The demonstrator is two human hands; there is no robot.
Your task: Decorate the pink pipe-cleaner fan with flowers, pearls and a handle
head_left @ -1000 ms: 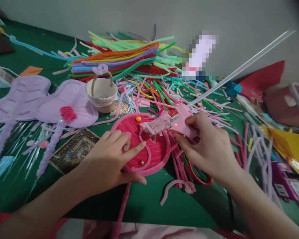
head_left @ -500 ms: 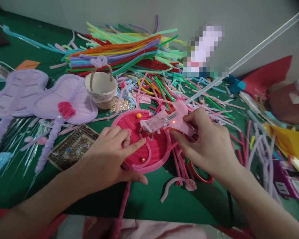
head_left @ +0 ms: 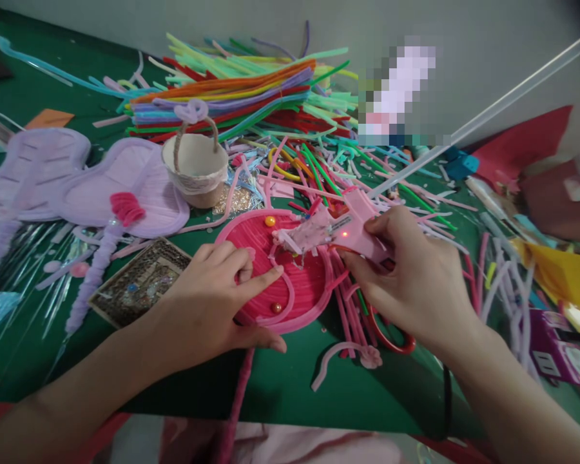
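Observation:
A round pink disc (head_left: pixel 299 283) wound from pipe cleaners lies on the green table (head_left: pixel 290 386), with small beads on it. My left hand (head_left: pixel 217 306) rests on the disc's left side, forefinger stretched across a lighter pink strand, thumb at the disc's near edge. My right hand (head_left: pixel 408 277) grips a pink glue gun (head_left: pixel 338 232) with a red light on. Its nozzle points left over the disc's upper part. A long clear glue stick (head_left: pixel 483 113) sticks out of the gun's back, up to the right.
A pile of coloured pipe cleaners (head_left: pixel 251 96) lies at the back. A small white basket (head_left: pixel 196 167) and lilac wing shapes (head_left: pixel 77 187) sit at the left. Near my left wrist is a brown framed tile (head_left: pixel 135 283). Red-handled scissors (head_left: pixel 391 338) lie under my right hand.
The glue gun shifted slightly, its nozzle staying over the disc's upper part. My left hand has stayed pressed on the disc.

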